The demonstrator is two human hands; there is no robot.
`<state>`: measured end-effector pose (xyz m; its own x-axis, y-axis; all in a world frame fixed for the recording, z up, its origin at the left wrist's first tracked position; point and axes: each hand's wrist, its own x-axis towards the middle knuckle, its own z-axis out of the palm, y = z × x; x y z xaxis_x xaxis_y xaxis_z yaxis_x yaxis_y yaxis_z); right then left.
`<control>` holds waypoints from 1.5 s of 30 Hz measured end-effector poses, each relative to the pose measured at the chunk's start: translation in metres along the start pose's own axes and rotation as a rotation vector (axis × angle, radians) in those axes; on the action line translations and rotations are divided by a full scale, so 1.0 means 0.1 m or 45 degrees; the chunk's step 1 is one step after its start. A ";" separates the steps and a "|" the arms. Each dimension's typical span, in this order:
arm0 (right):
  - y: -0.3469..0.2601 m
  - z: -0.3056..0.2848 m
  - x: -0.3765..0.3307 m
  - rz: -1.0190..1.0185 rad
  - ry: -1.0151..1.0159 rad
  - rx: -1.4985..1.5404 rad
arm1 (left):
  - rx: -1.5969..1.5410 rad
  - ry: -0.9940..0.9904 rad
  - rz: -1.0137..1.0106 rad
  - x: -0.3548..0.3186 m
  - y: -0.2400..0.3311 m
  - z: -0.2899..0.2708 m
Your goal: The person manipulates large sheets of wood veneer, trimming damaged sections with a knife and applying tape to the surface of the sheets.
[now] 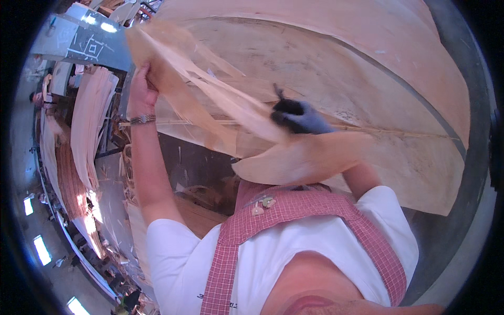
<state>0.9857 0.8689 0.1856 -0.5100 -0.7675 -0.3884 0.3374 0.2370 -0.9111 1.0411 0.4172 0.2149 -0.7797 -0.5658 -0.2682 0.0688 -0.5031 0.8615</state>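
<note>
My bare left hand is closed on the edge of a long, thin piece of wood veneer, thumb on top. The veneer is pale tan, split into strips and blurred by motion. My right hand, in a grey glove with black fingers, is closed at the veneer's other side. A short dark piece sticks up from its fingers; I cannot tell whether it is a fingertip or a tool. A curved flap of veneer bends up in front of my right forearm and hides part of it. Large veneer sheets lie beneath both hands.
Another broad pinkish sheet overlaps at the far side. A thin strip lies across the pile. To the left are stacked veneer sheets and a grey metal box. A dark gap opens between my body and the pile.
</note>
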 end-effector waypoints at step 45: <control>1.39 -3.37 -1.82 0.702 2.286 -1.361 | 1.610 -0.236 -1.074 -1.99 -1.61 -1.49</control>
<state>0.8583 1.2423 0.0831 -0.7562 0.5616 0.3358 0.5450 0.8246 -0.1519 1.2780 0.5128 0.0653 -0.3895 -0.2743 -0.8792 -0.9040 0.2966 0.3080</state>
